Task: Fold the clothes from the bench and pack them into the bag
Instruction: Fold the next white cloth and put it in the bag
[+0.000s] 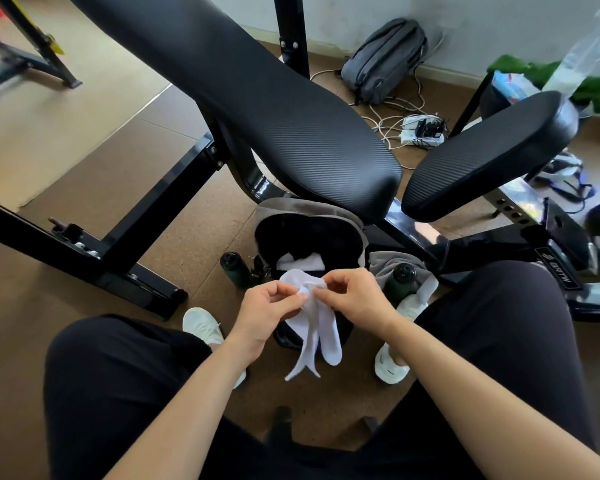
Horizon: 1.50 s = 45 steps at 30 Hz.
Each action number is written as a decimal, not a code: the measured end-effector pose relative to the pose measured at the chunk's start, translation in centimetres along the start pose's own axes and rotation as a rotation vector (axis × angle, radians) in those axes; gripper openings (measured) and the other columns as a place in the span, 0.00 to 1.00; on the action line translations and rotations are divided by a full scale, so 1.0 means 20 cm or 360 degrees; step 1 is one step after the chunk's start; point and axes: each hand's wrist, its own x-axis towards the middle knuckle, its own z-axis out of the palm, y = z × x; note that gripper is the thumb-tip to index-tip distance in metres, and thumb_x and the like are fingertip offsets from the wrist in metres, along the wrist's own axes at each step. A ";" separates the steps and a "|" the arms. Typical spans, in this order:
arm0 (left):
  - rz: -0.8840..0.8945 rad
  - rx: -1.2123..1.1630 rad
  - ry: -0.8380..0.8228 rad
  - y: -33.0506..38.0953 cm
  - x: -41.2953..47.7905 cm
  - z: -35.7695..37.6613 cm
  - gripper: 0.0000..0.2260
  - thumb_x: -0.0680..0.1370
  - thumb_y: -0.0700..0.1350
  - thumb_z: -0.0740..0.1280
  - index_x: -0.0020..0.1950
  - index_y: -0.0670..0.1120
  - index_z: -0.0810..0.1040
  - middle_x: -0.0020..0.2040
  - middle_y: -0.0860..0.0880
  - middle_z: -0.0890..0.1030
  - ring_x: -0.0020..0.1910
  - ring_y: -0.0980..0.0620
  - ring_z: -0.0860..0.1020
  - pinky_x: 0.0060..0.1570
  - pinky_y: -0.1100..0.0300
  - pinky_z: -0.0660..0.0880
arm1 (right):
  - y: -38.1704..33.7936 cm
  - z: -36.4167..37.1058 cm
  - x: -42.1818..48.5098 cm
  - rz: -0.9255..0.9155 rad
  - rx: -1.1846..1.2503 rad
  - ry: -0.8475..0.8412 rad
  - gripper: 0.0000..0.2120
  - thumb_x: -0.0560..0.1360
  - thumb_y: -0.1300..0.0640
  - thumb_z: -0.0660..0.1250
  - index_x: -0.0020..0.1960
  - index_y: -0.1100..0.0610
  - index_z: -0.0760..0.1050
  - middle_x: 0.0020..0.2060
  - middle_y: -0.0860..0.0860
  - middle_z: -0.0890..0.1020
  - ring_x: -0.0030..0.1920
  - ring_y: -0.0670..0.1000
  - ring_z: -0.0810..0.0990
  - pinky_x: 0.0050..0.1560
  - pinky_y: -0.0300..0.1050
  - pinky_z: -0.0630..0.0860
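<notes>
Holds a pair of white socks (pixel 314 327) just in front of the open bag (pixel 326 207), cuffs bunched at the top, toes dangling down between the knees. Pinches the bunched cuffs with the left hand (pixel 267 306), thumb and forefinger curled onto the fabric. Clamps the same spot from the other side with the right hand (pixel 355 294), fingertips tucked in. Reaches in with both bare forearms from below, hands almost touching.

Down in the bag, a folded white garment (pixel 302 262) against dark lining. Just left of the bag, a dark green bottle (pixel 234 268); just right, a second bottle (pixel 403 277) against a gray towel (pixel 383 263). White sneakers (pixel 201 325) planted on the brown cork floor (pixel 101 174). Over the bag, the black padded bench (pixel 257 98). Far back by the wall, a gray backpack (pixel 385 60), with a power strip (pixel 423 131) and tangled white cables near it.
</notes>
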 end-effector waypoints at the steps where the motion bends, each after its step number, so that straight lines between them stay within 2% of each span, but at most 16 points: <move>1: 0.0004 0.0003 -0.0011 0.00 0.00 0.00 0.04 0.76 0.39 0.75 0.48 0.39 0.84 0.44 0.42 0.87 0.45 0.48 0.84 0.53 0.53 0.81 | -0.01 0.01 0.00 -0.0020 -0.0013 -0.0031 0.06 0.78 0.53 0.73 0.43 0.51 0.83 0.31 0.42 0.80 0.34 0.39 0.79 0.35 0.33 0.73; 4: 0.0020 0.0016 0.0012 -0.01 0.00 0.00 0.04 0.76 0.40 0.75 0.49 0.40 0.85 0.46 0.42 0.87 0.48 0.46 0.85 0.55 0.50 0.81 | -0.02 0.02 -0.01 -0.0085 -0.0056 -0.0058 0.06 0.76 0.51 0.74 0.48 0.54 0.84 0.37 0.44 0.83 0.39 0.43 0.81 0.39 0.37 0.77; 8: 0.0047 -0.0032 -0.0033 0.02 -0.01 0.01 0.06 0.78 0.39 0.72 0.54 0.43 0.87 0.49 0.45 0.88 0.52 0.47 0.85 0.54 0.58 0.81 | -0.02 0.03 -0.01 -0.0148 -0.0260 -0.0117 0.17 0.69 0.47 0.79 0.52 0.53 0.79 0.42 0.45 0.79 0.42 0.46 0.79 0.42 0.41 0.79; 12: 0.0020 0.0000 -0.0236 0.06 -0.03 0.01 0.11 0.82 0.40 0.67 0.62 0.47 0.85 0.56 0.51 0.87 0.58 0.54 0.83 0.54 0.63 0.79 | 0.01 0.03 0.01 -0.0146 -0.0303 0.0034 0.19 0.68 0.40 0.76 0.49 0.51 0.76 0.40 0.45 0.78 0.40 0.47 0.78 0.39 0.44 0.78; 14: 0.0035 0.0101 -0.0333 0.06 -0.04 0.00 0.12 0.82 0.40 0.67 0.63 0.49 0.84 0.58 0.53 0.86 0.59 0.56 0.81 0.55 0.63 0.79 | 0.02 0.03 0.02 -0.0139 -0.0257 0.0068 0.14 0.71 0.44 0.75 0.48 0.52 0.77 0.39 0.46 0.79 0.39 0.47 0.78 0.39 0.45 0.78; 17: 0.0116 0.0208 -0.0351 0.07 -0.02 -0.03 0.12 0.82 0.39 0.66 0.62 0.49 0.85 0.60 0.52 0.84 0.59 0.58 0.79 0.54 0.65 0.77 | 0.03 0.00 0.02 -0.0135 -0.0191 0.0036 0.05 0.74 0.56 0.74 0.48 0.54 0.79 0.39 0.48 0.81 0.39 0.47 0.78 0.42 0.43 0.77; 21: 0.0295 0.0343 0.0100 0.07 0.02 -0.09 0.15 0.77 0.35 0.72 0.58 0.52 0.85 0.51 0.48 0.84 0.51 0.53 0.81 0.50 0.64 0.77 | 0.03 -0.03 0.03 -0.0094 -0.0131 0.0052 0.03 0.74 0.59 0.73 0.46 0.56 0.79 0.38 0.51 0.81 0.36 0.46 0.76 0.40 0.41 0.74; 23: 0.0332 0.0532 0.0201 0.03 0.06 -0.13 0.22 0.73 0.35 0.76 0.62 0.55 0.80 0.53 0.50 0.81 0.50 0.56 0.79 0.49 0.66 0.76 | 0.03 -0.05 0.03 -0.0098 -0.0094 0.0036 0.03 0.74 0.59 0.73 0.46 0.57 0.79 0.38 0.52 0.81 0.36 0.47 0.75 0.39 0.39 0.73; 25: 0.0245 0.0722 0.0107 -0.02 0.09 -0.16 0.31 0.71 0.39 0.80 0.70 0.54 0.75 0.60 0.52 0.76 0.56 0.57 0.76 0.51 0.67 0.74 | 0.01 -0.08 0.03 -0.0108 -0.0042 0.0002 0.03 0.75 0.59 0.73 0.47 0.57 0.80 0.40 0.52 0.82 0.37 0.49 0.78 0.39 0.39 0.75; 27: 0.0203 0.0926 0.0004 -0.06 0.11 -0.17 0.34 0.70 0.44 0.81 0.74 0.54 0.73 0.63 0.54 0.74 0.61 0.57 0.73 0.58 0.62 0.74 | 0.00 -0.10 0.02 -0.0117 -0.0021 -0.0023 0.03 0.75 0.59 0.73 0.48 0.56 0.81 0.41 0.50 0.83 0.40 0.49 0.81 0.41 0.38 0.76; 29: 0.0276 0.1046 -0.0007 -0.09 0.11 -0.16 0.25 0.72 0.46 0.79 0.67 0.56 0.78 0.61 0.55 0.76 0.61 0.55 0.75 0.60 0.56 0.75 | -0.01 -0.11 0.02 -0.0120 -0.0027 -0.0030 0.03 0.75 0.60 0.73 0.48 0.55 0.81 0.42 0.49 0.83 0.42 0.48 0.81 0.43 0.37 0.76; 32: 0.0438 0.1073 0.0054 -0.09 0.10 -0.16 0.10 0.74 0.45 0.77 0.52 0.57 0.83 0.53 0.57 0.81 0.55 0.56 0.78 0.57 0.50 0.77 | 0.01 -0.12 0.02 -0.0108 -0.0089 0.0001 0.03 0.74 0.60 0.72 0.48 0.55 0.81 0.42 0.49 0.83 0.42 0.47 0.80 0.43 0.35 0.74; 36: 0.0603 0.0754 0.0187 -0.03 0.09 -0.16 0.09 0.74 0.41 0.76 0.50 0.53 0.84 0.50 0.56 0.84 0.52 0.52 0.82 0.54 0.50 0.79 | 0.03 -0.15 0.03 -0.0010 -0.0233 0.0101 0.04 0.72 0.61 0.71 0.45 0.54 0.80 0.39 0.47 0.82 0.39 0.42 0.78 0.40 0.32 0.70; 40: 0.0529 0.0500 0.0109 0.01 0.06 -0.14 0.07 0.75 0.39 0.75 0.50 0.49 0.85 0.48 0.54 0.86 0.49 0.53 0.83 0.51 0.54 0.78 | 0.02 -0.16 0.04 0.0028 -0.0291 0.0117 0.05 0.70 0.62 0.70 0.44 0.53 0.79 0.38 0.46 0.82 0.37 0.41 0.77 0.39 0.32 0.70; 42: 0.0521 0.0503 0.0058 0.01 0.05 -0.13 0.06 0.76 0.37 0.74 0.50 0.47 0.83 0.44 0.52 0.85 0.44 0.55 0.81 0.45 0.58 0.76 | 0.02 -0.15 0.04 0.0014 -0.0322 0.0046 0.06 0.69 0.62 0.71 0.45 0.53 0.79 0.40 0.47 0.82 0.42 0.45 0.78 0.43 0.39 0.74; 45: 0.0556 0.0532 -0.0010 0.02 0.04 -0.11 0.06 0.77 0.38 0.74 0.49 0.47 0.82 0.43 0.51 0.83 0.42 0.56 0.79 0.43 0.62 0.75 | 0.02 -0.10 0.03 -0.0058 -0.0419 -0.0057 0.11 0.67 0.56 0.70 0.49 0.51 0.78 0.45 0.44 0.82 0.49 0.48 0.76 0.53 0.50 0.75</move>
